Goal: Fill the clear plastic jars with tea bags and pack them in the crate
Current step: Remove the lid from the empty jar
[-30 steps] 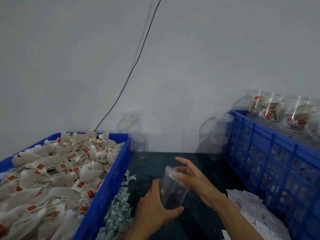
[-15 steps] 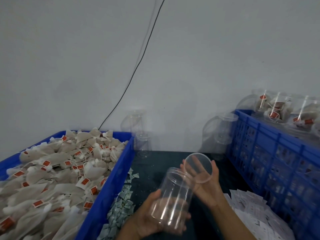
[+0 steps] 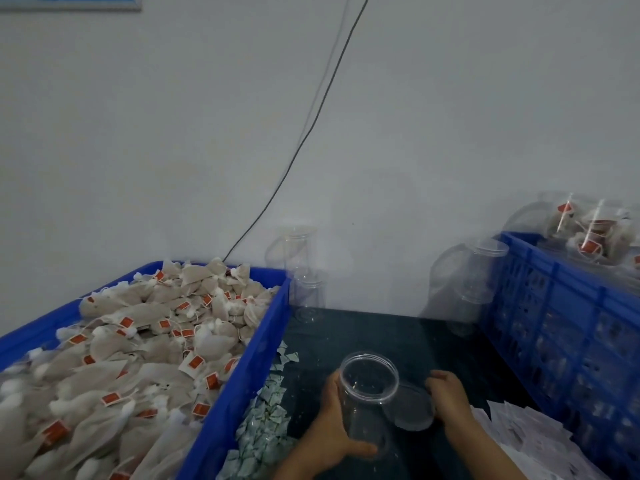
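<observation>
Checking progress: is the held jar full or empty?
Empty: the clear jar in the left hand shows no tea bags; lid off.

Pale wall [image 3: 450, 116]; 2 thin cables [image 3: 313, 109] hanging; dark tabletop [image 3: 374, 334].

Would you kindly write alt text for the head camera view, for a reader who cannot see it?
A person's left hand grips an open, empty clear jar upright on a dark table while the right hand holds its lid beside it. A blue bin of tea bags lies left, a blue crate right.
</observation>
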Available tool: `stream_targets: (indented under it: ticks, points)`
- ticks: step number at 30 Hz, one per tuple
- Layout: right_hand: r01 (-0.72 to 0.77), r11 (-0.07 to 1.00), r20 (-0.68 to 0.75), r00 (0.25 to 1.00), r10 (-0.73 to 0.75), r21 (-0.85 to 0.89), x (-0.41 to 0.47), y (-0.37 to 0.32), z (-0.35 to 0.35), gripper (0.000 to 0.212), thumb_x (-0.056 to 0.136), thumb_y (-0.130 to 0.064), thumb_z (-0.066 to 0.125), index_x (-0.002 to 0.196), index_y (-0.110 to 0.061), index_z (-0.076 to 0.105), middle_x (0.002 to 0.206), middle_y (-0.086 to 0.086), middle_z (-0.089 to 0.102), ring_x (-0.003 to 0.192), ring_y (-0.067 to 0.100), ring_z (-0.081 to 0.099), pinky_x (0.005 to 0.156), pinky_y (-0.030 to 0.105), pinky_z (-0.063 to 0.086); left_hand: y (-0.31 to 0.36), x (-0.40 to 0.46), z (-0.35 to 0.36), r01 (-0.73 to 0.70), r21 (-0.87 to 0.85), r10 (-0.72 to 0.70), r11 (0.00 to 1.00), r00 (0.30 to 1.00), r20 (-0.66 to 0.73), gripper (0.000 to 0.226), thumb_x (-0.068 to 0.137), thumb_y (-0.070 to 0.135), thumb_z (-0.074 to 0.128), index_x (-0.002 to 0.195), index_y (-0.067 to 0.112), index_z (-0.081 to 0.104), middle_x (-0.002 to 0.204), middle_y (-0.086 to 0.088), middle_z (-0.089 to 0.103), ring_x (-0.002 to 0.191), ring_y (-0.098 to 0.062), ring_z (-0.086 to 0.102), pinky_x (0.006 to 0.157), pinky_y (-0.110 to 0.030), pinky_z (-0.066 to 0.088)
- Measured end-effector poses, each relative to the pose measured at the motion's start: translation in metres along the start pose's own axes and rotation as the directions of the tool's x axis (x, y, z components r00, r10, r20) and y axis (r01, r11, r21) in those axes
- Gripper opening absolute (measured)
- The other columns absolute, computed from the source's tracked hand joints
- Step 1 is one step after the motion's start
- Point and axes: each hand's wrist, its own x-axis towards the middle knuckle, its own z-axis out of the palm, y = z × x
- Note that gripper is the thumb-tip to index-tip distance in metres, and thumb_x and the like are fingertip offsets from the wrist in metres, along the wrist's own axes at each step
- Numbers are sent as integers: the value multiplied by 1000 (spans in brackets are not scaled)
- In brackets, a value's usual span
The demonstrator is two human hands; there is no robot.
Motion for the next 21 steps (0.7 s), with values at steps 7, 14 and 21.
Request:
stream_targets:
  ticks: [7,14,21]
  points:
    - [489,872,-44,871,-489,-7,-33,-86,22,30,90,8,44,102,-12,61,109,9,61,77,9,54,58,19,38,65,12,-66,-75,45,87,996,896,-435,65,83,1,63,137,22,33,142,0,41,104,2,43,74,-8,42]
    - [454,855,200,839,-505,251,-69,-162,119,33,88,9,40,79,-13,64,85,6,64,86,21,59,82,38,51,97,60,-128,165,273,39,948,789,-613,20,94,10,48,114,7,48,113,-11,60,98,-23,56,76,-28,38]
    - [474,879,456,772,-443,51,-58,-158,219,30,88,7,43,80,-13,63,96,15,68,88,26,63,85,39,53,10,66,-248,461,522,-62,718,789,-611,23,98,13,45,118,7,55,118,-11,60,108,-24,58,94,-33,47]
